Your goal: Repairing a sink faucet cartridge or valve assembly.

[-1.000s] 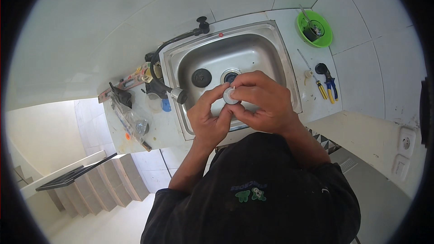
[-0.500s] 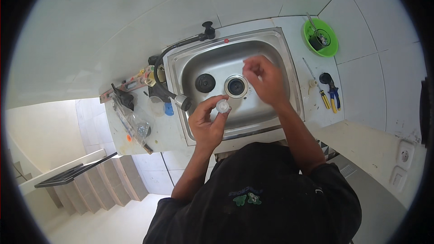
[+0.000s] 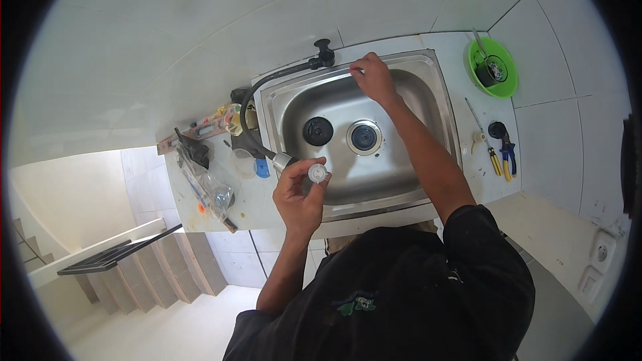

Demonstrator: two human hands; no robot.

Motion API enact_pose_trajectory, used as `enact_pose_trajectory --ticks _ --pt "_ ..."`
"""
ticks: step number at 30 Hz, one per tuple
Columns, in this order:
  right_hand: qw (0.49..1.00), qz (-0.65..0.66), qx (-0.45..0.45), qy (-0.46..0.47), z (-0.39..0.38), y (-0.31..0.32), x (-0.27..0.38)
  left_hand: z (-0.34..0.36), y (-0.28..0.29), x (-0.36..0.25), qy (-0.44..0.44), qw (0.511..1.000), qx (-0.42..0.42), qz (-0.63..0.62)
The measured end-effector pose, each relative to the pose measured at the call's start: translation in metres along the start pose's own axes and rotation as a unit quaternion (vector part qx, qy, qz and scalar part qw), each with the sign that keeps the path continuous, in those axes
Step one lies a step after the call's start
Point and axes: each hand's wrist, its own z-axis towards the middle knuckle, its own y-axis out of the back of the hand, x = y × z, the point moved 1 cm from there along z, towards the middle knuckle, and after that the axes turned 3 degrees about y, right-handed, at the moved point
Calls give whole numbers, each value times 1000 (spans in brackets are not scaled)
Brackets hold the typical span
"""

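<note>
While left hand (image 3: 299,197) holds piece (image 3: 318,173) (white), right (image 3: 374,79) curls.

A small, round, whitish piece (image 3: 317,173), pale and ringed on its circular face, is pinched upright at the left hand's (image 3: 299,202) fingertips, face toward the camera, over the near-left part of the sink (image 3: 378,177); its underside is hidden.

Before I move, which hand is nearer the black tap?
Right: the right hand is just right of the black tap; the left hand is farther, lower left in view.
</note>
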Motion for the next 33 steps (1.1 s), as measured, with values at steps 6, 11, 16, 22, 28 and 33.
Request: enact_pose_trajectory --ticks 6,11,16,22,28,33 --pt "902 331 62 -270 -19 49 63 10 -10 13 3 1000 -4 2" --pt "859 449 75 -236 -46 110 138 24 -29 8 20 1000 1 -8" --pt "854 466 118 -197 -55 150 180 28 -40 3 -13 1000 14 -3" --pt "908 379 132 -123 -58 164 186 25 -45 -7 -84 993 15 80" --pt "862 437 160 -202 -59 172 192 20 -46 -24 -160 974 35 158" --pt "880 410 171 -168 -60 179 192 14 -47 -41 -187 961 44 201"
